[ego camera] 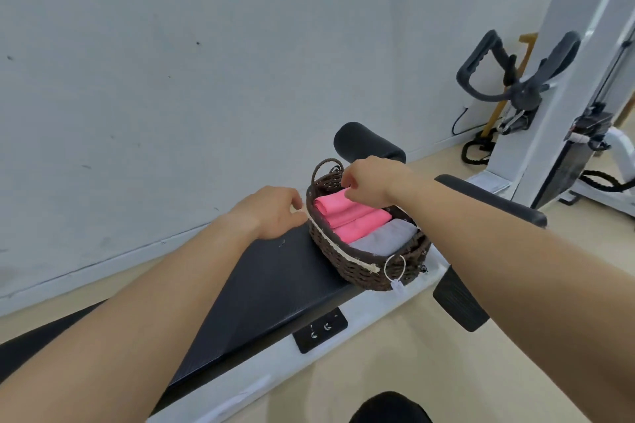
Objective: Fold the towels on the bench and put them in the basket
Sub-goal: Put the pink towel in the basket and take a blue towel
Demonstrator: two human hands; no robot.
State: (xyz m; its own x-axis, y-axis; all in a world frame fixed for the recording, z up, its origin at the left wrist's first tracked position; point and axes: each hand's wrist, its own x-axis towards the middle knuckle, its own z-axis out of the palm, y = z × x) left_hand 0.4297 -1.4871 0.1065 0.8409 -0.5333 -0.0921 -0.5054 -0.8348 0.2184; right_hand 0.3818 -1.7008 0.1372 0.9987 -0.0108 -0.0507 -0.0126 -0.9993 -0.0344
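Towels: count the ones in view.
3, all in the basket: far pink towel, middle pink towel, grey towel nearest. Pink folds blur together; more may lie hidden underneath.

Foam roller [369, 144] just behind basket [360, 268]

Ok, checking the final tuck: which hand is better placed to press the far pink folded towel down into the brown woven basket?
Probably right. The right hand is over the far pink folded towel, fingers curled on it; the left hand sits outside the rim of the brown woven basket.
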